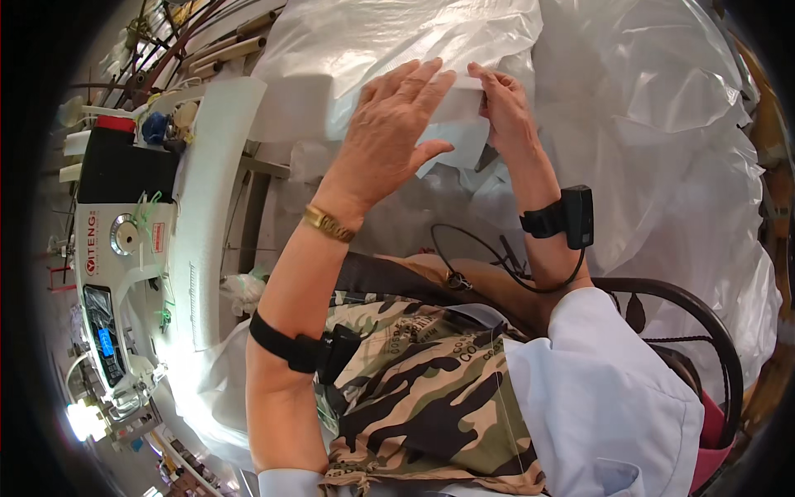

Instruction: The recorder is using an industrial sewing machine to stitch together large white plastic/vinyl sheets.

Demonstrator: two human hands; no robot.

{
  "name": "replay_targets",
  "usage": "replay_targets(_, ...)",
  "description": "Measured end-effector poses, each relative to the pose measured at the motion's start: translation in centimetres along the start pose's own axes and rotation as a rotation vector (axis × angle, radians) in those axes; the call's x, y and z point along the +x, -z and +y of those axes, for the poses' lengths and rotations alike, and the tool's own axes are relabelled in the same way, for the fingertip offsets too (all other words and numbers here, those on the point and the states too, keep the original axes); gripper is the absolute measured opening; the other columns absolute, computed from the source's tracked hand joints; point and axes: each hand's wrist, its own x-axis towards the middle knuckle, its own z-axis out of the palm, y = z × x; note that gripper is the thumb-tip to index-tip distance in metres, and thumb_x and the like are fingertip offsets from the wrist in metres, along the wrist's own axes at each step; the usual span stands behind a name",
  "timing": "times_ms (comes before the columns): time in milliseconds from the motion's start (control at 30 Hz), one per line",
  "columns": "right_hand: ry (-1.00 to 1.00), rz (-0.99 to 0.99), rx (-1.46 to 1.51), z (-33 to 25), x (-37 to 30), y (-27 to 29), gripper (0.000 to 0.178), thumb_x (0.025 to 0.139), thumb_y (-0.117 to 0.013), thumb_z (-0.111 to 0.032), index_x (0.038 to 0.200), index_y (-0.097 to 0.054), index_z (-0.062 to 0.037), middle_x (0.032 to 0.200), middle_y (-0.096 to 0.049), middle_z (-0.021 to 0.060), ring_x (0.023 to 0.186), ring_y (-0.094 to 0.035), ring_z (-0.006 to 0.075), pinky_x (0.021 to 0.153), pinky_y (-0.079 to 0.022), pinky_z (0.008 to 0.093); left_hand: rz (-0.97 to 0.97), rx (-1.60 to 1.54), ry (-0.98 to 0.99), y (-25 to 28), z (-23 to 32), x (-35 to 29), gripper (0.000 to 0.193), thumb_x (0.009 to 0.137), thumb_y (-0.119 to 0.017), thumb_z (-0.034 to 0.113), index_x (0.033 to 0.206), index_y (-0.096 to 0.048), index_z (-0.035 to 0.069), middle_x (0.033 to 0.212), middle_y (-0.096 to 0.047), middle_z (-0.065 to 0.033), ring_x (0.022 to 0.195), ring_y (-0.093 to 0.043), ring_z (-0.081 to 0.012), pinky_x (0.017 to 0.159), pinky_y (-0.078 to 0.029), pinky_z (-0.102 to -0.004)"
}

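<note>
My left hand (392,124) is open, palm down, its fingers stretched and the thumb apart. It hovers over or rests on white translucent sheeting (397,29); which of the two I cannot tell. To its right, my right hand (508,112) is closed in a pinch on the edge of a thin white sheet piece (460,106). That piece spans the gap between the hands, and its left part is hidden behind my left fingers. Something small and dark shows at my right fingers, too hidden to name.
A white sewing machine (124,257) with a lit display stands at the left beside a pale table edge (219,166). Large plastic sheets (654,157) cover the right side. Rods and cords (224,54) lie at the far left. A dark chair frame (704,319) curves behind my right arm.
</note>
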Motion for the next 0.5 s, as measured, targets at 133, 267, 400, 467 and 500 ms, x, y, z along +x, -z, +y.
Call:
replay_targets(133,0.028,-0.032,0.052,1.0,0.2,0.4,0.029,0.090,-0.068,-0.030,0.087,-0.068,-0.0010,0.074,-0.062,0.0004,0.062,-0.056,0.0076,0.060,-0.049,0.0254,0.010,0.093,0.000,-2.4,0.5,0.6,0.070,0.072,-0.077,0.019,0.135,-0.049,0.010,0.139,-0.049,-0.0075,0.130,-0.043,-0.0280,0.107,-0.034,-0.0402)
replay_targets(267,0.029,0.005,0.102,1.5,-0.6,0.4,0.031,0.091,-0.067,-0.031,0.084,-0.067,-0.0004,0.070,-0.062,0.0017,0.058,-0.057,0.0089,0.056,-0.050,0.0260,0.088,0.061,0.025,-3.4,0.9,0.6,0.051,0.075,-0.072,0.008,0.122,-0.055,0.008,0.121,-0.060,-0.0088,0.115,-0.055,-0.0279,0.100,-0.039,-0.0405)
replay_targets(400,0.011,-0.010,0.074,1.9,-0.5,1.0,0.037,0.092,-0.065,-0.035,0.080,-0.066,0.0000,0.067,-0.062,0.0038,0.054,-0.057,0.0107,0.053,-0.051,0.0267,0.122,-0.034,0.081,-4.3,0.7,0.7,0.023,0.080,-0.068,0.004,0.102,-0.065,0.005,0.099,-0.068,-0.0107,0.097,-0.063,-0.0295,0.088,-0.047,-0.0384)
replay_targets(467,-0.044,0.002,0.044,2.5,-0.3,1.1,0.046,0.092,-0.064,-0.043,0.078,-0.065,0.0006,0.065,-0.062,0.0060,0.052,-0.058,0.0124,0.052,-0.051,0.0272,0.131,-0.135,0.147,-5.0,0.0,0.5,0.015,0.082,-0.068,0.005,0.097,-0.066,0.003,0.093,-0.069,-0.0101,0.089,-0.064,-0.0254,0.082,-0.048,-0.0349)
replay_targets(500,-0.032,0.002,0.058,1.9,-0.4,1.1,0.046,0.092,-0.064,-0.043,0.078,-0.065,0.0006,0.065,-0.062,0.0060,0.052,-0.058,0.0124,0.052,-0.051,0.0272,0.162,-0.232,0.197,-4.5,0.1,1.0,0.008,0.085,-0.067,0.005,0.092,-0.067,0.001,0.087,-0.069,-0.0095,0.081,-0.065,-0.0214,0.077,-0.049,-0.0313)
